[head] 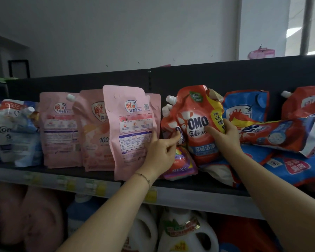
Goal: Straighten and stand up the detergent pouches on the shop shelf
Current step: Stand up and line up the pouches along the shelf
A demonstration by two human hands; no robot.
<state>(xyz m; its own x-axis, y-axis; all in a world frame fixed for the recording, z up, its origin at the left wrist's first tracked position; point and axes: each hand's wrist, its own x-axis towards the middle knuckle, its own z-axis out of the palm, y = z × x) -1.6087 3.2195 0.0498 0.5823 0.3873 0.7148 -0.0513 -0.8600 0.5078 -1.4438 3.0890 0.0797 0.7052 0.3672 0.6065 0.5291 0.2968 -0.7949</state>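
The right hand [224, 135] is closed round the right edge of the red soft-plastic OMO pouch with a white spout [196, 128], thumb on its face and fingers wrapped over the yellow band. This pouch is on the black shop shelf [71, 172], leaning and propped on a loose heap of fallen packs rather than on its own base. Just left of it, the left hand [160, 151] has its fingers curled at the edge of the tall pink flat plastic pouch [129, 131], apparently pinching it, and it also touches a smaller red pouch [168, 124] behind. Right of the OMO pouch, a red-and-blue pouch [280, 135] lies on its side across others.

I'd worry about the pink pouch first. Its bottom sits at the shelf's front lip, so a loosened pinch could let it tip forward and drop. The OMO pouch may slump again because the heap beneath is soft, or it may nudge the sideways pouch off the pile.
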